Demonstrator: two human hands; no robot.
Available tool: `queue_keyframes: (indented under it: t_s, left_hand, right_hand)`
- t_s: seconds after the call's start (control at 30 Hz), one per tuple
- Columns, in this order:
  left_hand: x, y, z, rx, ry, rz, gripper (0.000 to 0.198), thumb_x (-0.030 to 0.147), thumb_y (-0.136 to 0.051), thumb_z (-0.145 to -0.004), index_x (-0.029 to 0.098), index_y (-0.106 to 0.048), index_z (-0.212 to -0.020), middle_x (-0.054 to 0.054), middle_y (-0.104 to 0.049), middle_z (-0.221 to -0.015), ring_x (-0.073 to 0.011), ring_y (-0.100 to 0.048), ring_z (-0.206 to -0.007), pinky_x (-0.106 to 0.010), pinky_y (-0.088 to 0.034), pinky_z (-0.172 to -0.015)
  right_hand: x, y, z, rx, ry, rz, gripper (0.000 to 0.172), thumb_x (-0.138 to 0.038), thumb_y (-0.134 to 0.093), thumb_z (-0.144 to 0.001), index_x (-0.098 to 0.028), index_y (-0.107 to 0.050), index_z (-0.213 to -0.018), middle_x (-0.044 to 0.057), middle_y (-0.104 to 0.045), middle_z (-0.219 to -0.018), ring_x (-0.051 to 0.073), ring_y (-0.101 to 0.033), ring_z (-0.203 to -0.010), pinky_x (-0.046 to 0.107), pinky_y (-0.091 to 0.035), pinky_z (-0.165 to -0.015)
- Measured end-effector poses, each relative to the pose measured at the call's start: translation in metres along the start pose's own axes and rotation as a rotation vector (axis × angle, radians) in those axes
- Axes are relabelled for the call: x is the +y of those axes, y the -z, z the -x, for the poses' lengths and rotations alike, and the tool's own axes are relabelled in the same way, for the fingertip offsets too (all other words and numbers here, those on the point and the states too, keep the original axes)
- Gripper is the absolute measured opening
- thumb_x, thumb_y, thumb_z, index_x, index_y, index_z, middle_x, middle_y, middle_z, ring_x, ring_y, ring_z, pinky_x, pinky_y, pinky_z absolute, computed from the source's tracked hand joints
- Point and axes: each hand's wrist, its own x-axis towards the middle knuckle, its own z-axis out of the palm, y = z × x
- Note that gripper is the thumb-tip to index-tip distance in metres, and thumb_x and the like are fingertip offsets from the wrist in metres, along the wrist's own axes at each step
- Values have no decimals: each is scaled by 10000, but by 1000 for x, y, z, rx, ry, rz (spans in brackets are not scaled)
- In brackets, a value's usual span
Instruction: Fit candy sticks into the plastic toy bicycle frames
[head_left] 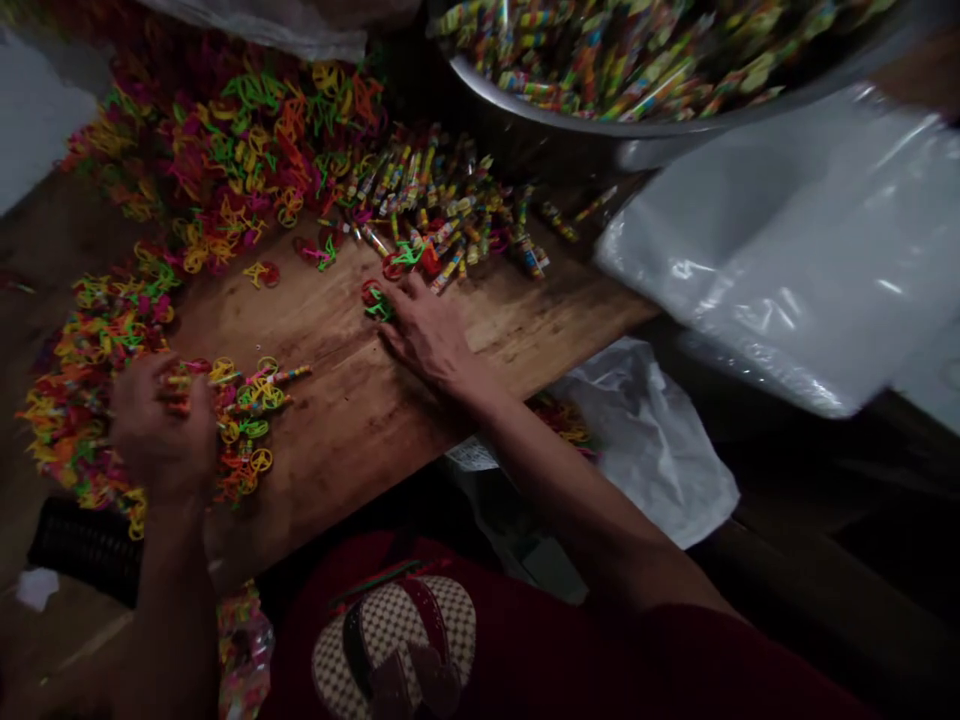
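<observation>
My right hand (429,335) is low over the wooden table, thumb and fingertips closed about a small green and red plastic toy bicycle (377,302). Another green and red toy bicycle (409,256) lies just beyond its fingers. On the left, my left hand (161,425) is slightly blurred, its fingers curled around thin printed tubes (178,381). Beside that hand, toy bicycles (251,430) in yellow, green and orange lie in a bunch with similar tubes among them. A pile of printed tubes (450,195) rests past my right hand.
A large heap of coloured plastic toys (247,140) covers the far left of the table (330,440). A metal basin (540,112) full of wrapped tubes stands at the back. Clear plastic bags (795,250) lie to the right. A black basket (82,550) sits at lower left.
</observation>
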Motion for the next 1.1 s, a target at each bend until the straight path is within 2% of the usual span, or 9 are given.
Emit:
queue_keyframes:
  t_s: [0.13, 0.27, 0.37, 0.5, 0.57, 0.7, 0.83, 0.93, 1.1]
  left_hand:
    - [47, -66, 12, -499, 269, 648, 265, 420, -676, -833, 177, -723, -929, -51, -748, -848, -159, -667, -612, -286, -559, -580]
    - [82, -104, 12, -735, 488, 1130, 308, 421, -757, -778, 135, -695, -876, -34, -725, -769, -120, -660, -575, -222, -554, -553]
    - [89, -108, 6, -765, 607, 1315, 232, 354, -736, -813, 130, -678, -832, -1, -689, -681, -94, -642, -551, -179, -532, -534]
    - [79, -103, -2, -793, 694, 1331, 95, 159, -619, -864, 107, -681, -913, -45, -740, -791, -140, -710, -623, -228, -583, -566]
    - [74, -102, -2, -834, 720, 1360, 136, 119, -546, -901, 90, -678, -910, -72, -747, -805, -158, -731, -657, -243, -600, -597]
    - [71, -97, -2, -934, 774, 1375, 181, 147, -528, -951, 84, -695, -926, -86, -737, -766, -162, -735, -666, -229, -601, -603]
    - [65, -92, -4, -864, 833, 1343, 90, 103, -610, -907, 97, -694, -876, -33, -717, -751, -97, -661, -535, -175, -539, -481]
    - [60, -91, -4, -806, 864, 1315, 95, 73, -613, -891, 95, -676, -824, -20, -698, -699, -86, -640, -516, -170, -541, -487]
    - [58, -85, 3, -803, 866, 1302, 79, 70, -626, -853, 100, -663, -790, -16, -690, -667, -101, -655, -534, -188, -559, -515]
  right_hand:
    - [-13, -1, 21, 103, 44, -136, 371, -257, -539, -910, -191, -580, -1272, 129, -622, -1149, 262, -602, -1028, 385, -532, -859]
    - [-33, -3, 40, 161, 145, -269, 314, -201, -463, -939, -196, -599, -1222, 112, -637, -1112, 221, -625, -995, 350, -532, -863]
    - [-39, -2, 43, 131, 202, -376, 330, -219, -516, -923, -175, -579, -1244, 113, -661, -1111, 195, -639, -883, 324, -540, -780]
    - [-20, 17, 33, 201, 78, -460, 332, -227, -489, -949, -190, -550, -1273, 71, -697, -1092, 130, -572, -651, 281, -492, -626]
    - [-1, 29, 22, 273, 59, -290, 248, -177, -452, -943, -199, -636, -1107, 64, -694, -1046, 163, -611, -789, 300, -493, -722]
    - [37, 35, -2, 156, 35, 189, 172, -187, -507, -903, -182, -673, -946, 102, -637, -1083, 232, -575, -930, 358, -467, -779]
    - [47, 30, -13, 136, 43, 328, 160, -224, -498, -936, -175, -647, -903, 106, -605, -1019, 249, -548, -969, 397, -462, -824]
    - [29, 27, -10, 170, 117, 141, 159, -249, -482, -964, -193, -629, -981, 96, -604, -1034, 229, -569, -961, 391, -487, -824]
    - [-24, 9, 7, 128, 140, -662, 220, -423, -564, -965, -235, -585, -1077, 38, -652, -955, 157, -629, -790, 326, -556, -755]
